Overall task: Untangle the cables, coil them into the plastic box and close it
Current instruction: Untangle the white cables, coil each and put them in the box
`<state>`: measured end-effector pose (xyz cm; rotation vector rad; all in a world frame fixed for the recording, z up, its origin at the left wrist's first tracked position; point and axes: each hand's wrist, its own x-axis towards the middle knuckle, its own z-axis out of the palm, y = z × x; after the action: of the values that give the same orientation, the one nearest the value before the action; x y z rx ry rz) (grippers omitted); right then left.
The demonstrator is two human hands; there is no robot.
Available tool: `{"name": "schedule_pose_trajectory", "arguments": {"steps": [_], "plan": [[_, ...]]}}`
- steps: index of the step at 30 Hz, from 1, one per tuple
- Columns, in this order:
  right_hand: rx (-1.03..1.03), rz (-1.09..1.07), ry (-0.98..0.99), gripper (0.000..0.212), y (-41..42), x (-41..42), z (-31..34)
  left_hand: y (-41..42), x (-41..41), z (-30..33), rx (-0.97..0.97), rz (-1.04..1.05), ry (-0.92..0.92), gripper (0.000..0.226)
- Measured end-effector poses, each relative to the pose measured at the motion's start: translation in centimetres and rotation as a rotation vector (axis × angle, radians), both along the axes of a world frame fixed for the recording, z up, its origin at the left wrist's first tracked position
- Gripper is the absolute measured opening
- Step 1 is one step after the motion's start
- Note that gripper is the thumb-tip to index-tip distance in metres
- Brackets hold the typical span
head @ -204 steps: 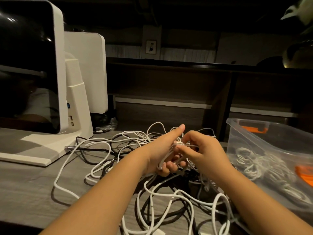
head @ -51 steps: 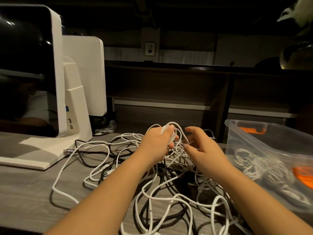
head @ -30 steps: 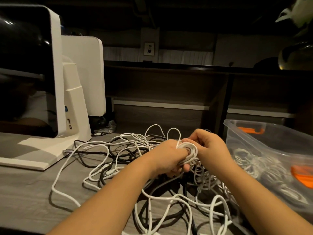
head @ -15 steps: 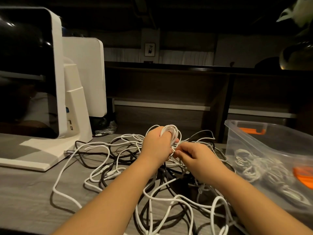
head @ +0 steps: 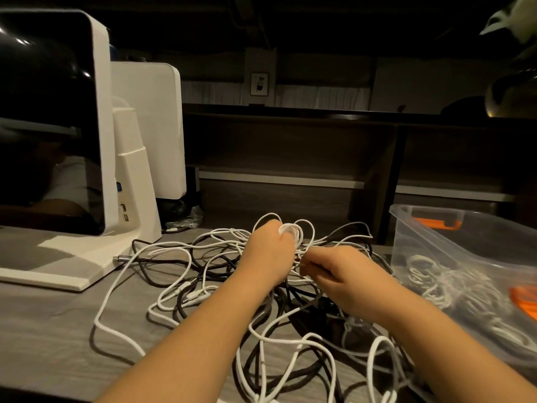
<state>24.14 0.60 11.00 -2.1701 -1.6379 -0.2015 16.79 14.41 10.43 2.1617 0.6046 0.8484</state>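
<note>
A tangle of white and black cables (head: pixel 220 289) sprawls over the grey desk. My left hand (head: pixel 268 253) grips a small coil of white cable (head: pixel 290 230) wound round its fingers, raised above the pile. Just to its right, my right hand (head: pixel 340 274) pinches a white strand that runs toward the coil. A clear plastic box (head: pixel 430 225) with orange latches stands open at the right, holding several coiled white cables (head: pixel 453 289).
A white monitor stand and dark screen (head: pixel 58 141) fill the left side of the desk, with a second white panel (head: pixel 151 126) behind. A dark shelf unit (head: pixel 290 146) runs along the back. A plastic bag (head: pixel 186 218) lies by the stand.
Over the last seconds my hands have kept winding white cable round my left hand. In the last half second my right hand has dropped slightly lower and right, drawing the strand.
</note>
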Motion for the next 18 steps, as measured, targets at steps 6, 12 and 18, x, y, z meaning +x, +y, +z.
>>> {"name": "schedule_pose_trajectory", "arguments": {"steps": [6, 12, 18], "plan": [[0.287, 0.041, -0.122, 0.020, 0.0, 0.4, -0.5, -1.3, -0.7, 0.9, 0.312, -0.092, 0.227, 0.021], [0.483, -0.030, 0.063, 0.017, -0.4, 0.8, -0.5, -1.7, -0.3, 0.5, 0.048, -0.274, 0.226, 0.027], [0.556, 0.016, 0.142, 0.013, -0.5, 1.0, 0.0, -2.3, -0.8, 1.2, -0.125, -0.362, 0.167, 0.034]]}}
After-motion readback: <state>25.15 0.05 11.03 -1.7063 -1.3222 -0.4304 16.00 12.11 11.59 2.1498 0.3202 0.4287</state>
